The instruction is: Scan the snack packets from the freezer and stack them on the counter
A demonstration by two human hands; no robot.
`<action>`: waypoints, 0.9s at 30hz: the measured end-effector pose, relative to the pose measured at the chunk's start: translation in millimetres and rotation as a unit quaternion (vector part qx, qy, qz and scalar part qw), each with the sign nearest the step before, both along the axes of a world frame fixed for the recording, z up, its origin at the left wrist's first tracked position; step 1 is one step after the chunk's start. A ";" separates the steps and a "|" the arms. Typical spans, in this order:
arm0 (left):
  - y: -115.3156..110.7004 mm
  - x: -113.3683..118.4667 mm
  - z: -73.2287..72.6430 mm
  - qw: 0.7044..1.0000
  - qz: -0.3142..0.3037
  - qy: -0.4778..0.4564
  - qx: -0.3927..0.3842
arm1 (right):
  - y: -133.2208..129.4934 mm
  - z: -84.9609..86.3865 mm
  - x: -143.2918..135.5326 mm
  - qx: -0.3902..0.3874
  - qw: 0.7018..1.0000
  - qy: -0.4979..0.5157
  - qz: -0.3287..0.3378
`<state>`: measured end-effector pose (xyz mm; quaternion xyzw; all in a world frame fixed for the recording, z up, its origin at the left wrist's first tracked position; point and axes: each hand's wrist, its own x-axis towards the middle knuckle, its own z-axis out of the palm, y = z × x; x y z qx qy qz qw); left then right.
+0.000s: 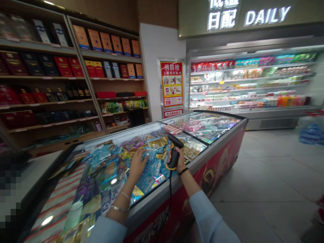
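Observation:
My right hand (180, 161) is wrapped round the grip of a black and yellow barcode scanner (173, 154), with its cable hanging down over the freezer's front edge. The scanner's head points up and left above the goods. My left hand (138, 166), fingers stretched out and a little apart, reaches over the opened part of a chest freezer (225, 148). Blue ice-cream packets (147, 180) lie just beneath it; whether its fingertips touch them I cannot tell. Gold packets (158, 143) and purple packets (133, 143) lie beyond the hands.
Sliding glass lids cover the freezer's near-left and far ends. Shelves of boxed goods (108, 69) stand behind at left. A red notice (172, 84) hangs on the wall, and a lit chiller (253, 84) is at right. Bottled water packs (312, 131) sit on the tiled floor (263, 175).

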<state>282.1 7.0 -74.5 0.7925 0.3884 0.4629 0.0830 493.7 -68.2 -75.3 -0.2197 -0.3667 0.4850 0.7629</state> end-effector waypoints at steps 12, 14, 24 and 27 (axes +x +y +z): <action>-15.4 -188.8 118.2 0.988 0.148 -0.012 0.049 | 6.0 72.4 -52.4 0.033 0.996 -0.085 0.019; -19.9 -222.3 119.5 0.985 0.169 -0.005 0.021 | 15.3 76.8 -78.0 0.043 0.993 -0.086 0.062; -28.6 -317.3 51.0 0.969 0.206 -0.002 -0.138 | 62.8 32.7 -211.6 -0.028 0.959 -0.122 0.255; -21.1 -317.5 27.3 0.960 0.236 -0.006 -0.152 | 67.4 18.3 -232.7 -0.043 0.950 -0.157 0.266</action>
